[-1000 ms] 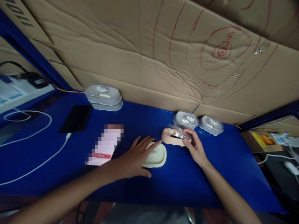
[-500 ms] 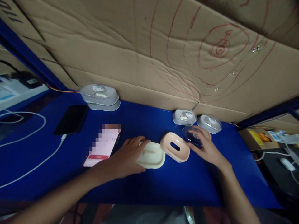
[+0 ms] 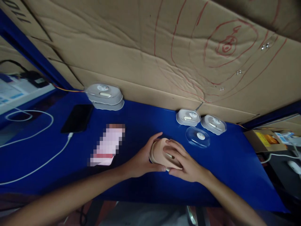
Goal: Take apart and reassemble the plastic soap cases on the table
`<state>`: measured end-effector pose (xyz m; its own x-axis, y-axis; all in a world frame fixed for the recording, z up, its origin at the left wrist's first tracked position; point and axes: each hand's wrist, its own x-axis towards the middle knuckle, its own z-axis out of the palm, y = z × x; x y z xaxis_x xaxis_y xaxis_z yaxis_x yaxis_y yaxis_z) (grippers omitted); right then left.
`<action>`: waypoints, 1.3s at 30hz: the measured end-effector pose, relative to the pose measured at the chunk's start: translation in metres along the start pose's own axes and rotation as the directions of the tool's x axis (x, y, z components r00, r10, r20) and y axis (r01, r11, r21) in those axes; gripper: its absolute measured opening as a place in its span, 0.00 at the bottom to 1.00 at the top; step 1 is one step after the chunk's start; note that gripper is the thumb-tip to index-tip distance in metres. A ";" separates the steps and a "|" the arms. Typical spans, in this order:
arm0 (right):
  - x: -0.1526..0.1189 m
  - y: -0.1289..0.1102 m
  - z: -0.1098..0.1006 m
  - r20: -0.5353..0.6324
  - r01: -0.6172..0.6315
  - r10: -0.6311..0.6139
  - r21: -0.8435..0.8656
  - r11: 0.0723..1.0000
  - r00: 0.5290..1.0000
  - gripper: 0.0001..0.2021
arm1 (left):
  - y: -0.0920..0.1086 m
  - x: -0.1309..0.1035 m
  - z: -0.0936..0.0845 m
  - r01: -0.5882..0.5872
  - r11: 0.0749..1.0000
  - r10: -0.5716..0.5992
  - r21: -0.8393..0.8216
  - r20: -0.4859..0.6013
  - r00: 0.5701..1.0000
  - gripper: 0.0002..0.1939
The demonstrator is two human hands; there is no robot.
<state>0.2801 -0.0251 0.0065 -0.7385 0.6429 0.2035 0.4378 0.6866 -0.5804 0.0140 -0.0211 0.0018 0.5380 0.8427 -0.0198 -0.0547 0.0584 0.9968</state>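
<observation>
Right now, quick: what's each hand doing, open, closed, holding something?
Left hand: closed, holding the cream dish against the peach tray.
Right hand: closed on the peach tray.

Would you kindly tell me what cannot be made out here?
In the head view:
Cream piece: mostly hidden by the pink piece and left hand.
Pink piece: top partly covered by the right hand.
Phone screen: mostly hidden by pixelation.
Print on the clear lid's label: too small.
White mouse: cut off by the right edge.

Peach slotted tray [image 3: 161, 151] — tilted, up against cream tray [image 3: 152, 155] — latter mostly hidden.
</observation>
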 end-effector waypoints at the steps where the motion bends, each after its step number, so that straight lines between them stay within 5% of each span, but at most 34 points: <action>1: 0.001 -0.002 0.002 -0.005 0.011 -0.011 -0.028 1.000 1.000 0.35 | 0.001 -0.001 0.001 0.005 1.000 -0.005 -0.023 0.001 1.000 0.63; 9: 0.004 -0.010 0.011 -0.018 0.040 -0.047 -0.272 0.962 0.999 0.31 | 0.002 -0.003 -0.002 0.093 0.985 -0.084 -0.147 0.062 0.995 0.63; 13: 0.008 -0.012 0.009 0.040 0.051 -0.043 -0.219 0.974 0.998 0.31 | 0.002 -0.001 0.000 0.123 0.971 -0.117 -0.205 0.040 0.992 0.65; 16: 0.006 -0.003 -0.002 -0.035 0.021 -0.025 -0.117 0.993 0.999 0.33 | 0.009 -0.001 -0.002 0.168 0.952 -0.174 -0.255 -0.001 0.985 0.65; 20: -0.013 0.032 -0.032 -0.273 -0.289 0.235 -0.176 0.941 0.933 0.30 | 0.021 0.002 -0.014 0.251 0.925 -0.296 -0.286 -0.124 0.947 0.60; 25: -0.037 0.072 -0.057 -0.304 -0.547 0.460 -0.352 0.759 0.834 0.41 | 0.025 0.008 -0.023 0.219 0.933 -0.288 -0.284 -0.229 0.930 0.52; 28: -0.029 0.062 -0.047 -0.320 -0.501 0.443 -0.126 0.856 0.837 0.37 | 0.020 0.010 -0.019 0.206 0.934 -0.275 -0.292 -0.216 0.937 0.52; 32: -0.004 0.020 -0.011 -0.387 -0.290 0.350 0.206 0.934 0.853 0.34 | 0.011 0.007 -0.007 0.227 0.920 -0.274 -0.319 -0.111 0.955 0.55; 36: 0.010 -0.011 0.017 -0.278 -0.202 0.192 -0.008 0.979 0.941 0.40 | 0.006 0.001 0.002 0.164 0.949 -0.179 -0.268 -0.035 0.983 0.54; 39: 0.009 -0.016 0.021 -0.246 -0.166 0.122 -0.165 0.972 0.962 0.43 | 0.004 -0.002 0.004 0.101 0.980 -0.104 -0.172 -0.006 0.995 0.53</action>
<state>0.2555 -0.0372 0.0012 -0.5304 0.7855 0.3188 0.6328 0.6171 -0.4677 0.0159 -0.0244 0.0060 0.5357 0.8354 -0.1234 -0.1436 0.2342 0.9615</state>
